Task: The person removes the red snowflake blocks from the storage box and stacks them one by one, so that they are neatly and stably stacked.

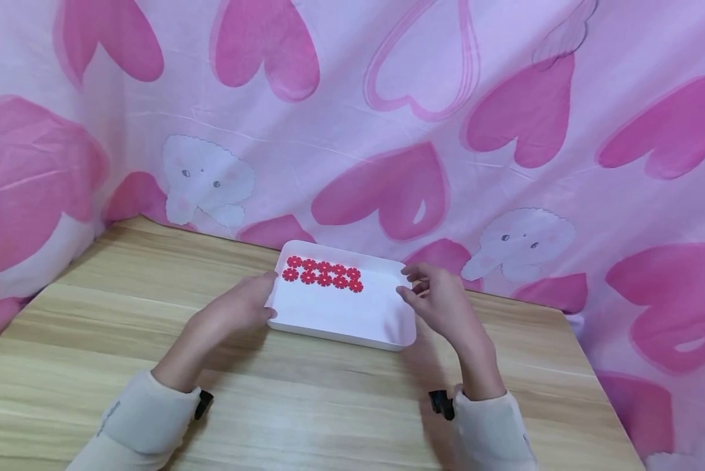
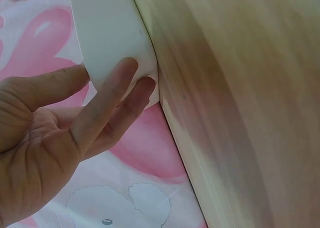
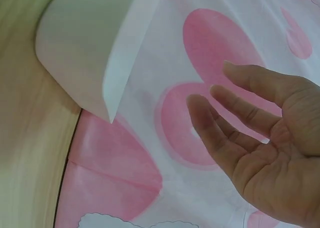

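Observation:
On the table lies a white rectangular tray [image 1: 329,314]. Two rows of red flower-shaped plastic discs [image 1: 324,273] cover its far left part. My left hand [image 1: 243,304] is at the tray's left end. In the left wrist view, the fairly straight fingers [image 2: 115,85] touch the tray's outer wall [image 2: 112,28], with one digit at the rim. My right hand [image 1: 441,301] is by the tray's right end, fingers loosely bent and holding nothing. The right wrist view shows a gap between those fingertips [image 3: 197,105] and the tray's corner [image 3: 95,73].
The wood-grain table [image 1: 305,405] stands against a pink curtain [image 1: 341,131] printed with hearts and white animals. Black straps or mounts [image 1: 442,404] show at both wrists, by the light sleeves [image 1: 152,409]. The tray is close to the table's back edge.

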